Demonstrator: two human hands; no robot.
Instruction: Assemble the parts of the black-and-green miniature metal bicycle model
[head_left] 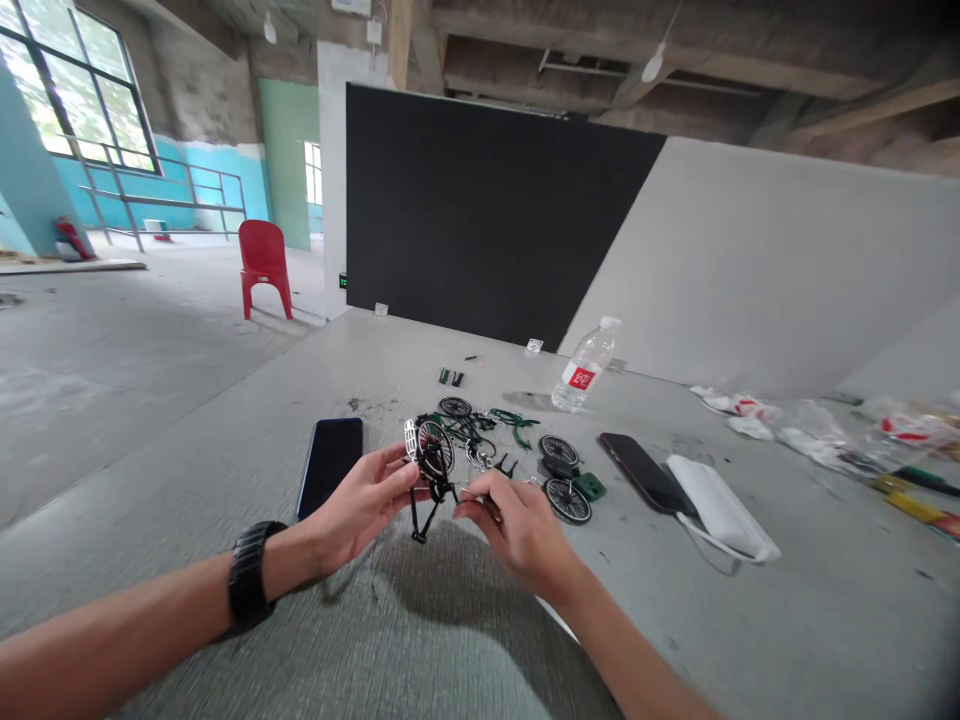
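A small black model bicycle frame (424, 522) with a spoked wheel and a silver rack is tilted in the air above the table. My left hand (367, 497) pinches it near the rack. At its right side, my right hand (517, 525) is closed, thumb and fingertips together on a small thin part whose shape I cannot make out. Beyond my hands lie dark green bicycle parts (514, 420), a loose wheel (454, 407) and small black pieces (506, 465). Two more wheels (567, 500) lie to the right beside a green piece (590, 486).
A dark phone (332, 465) lies left of my hands. To the right are another phone (643, 472) and a white power bank (720, 507) with a cable. A water bottle (585, 368) stands behind the parts. Plastic wrappers (817, 430) lie at the far right.
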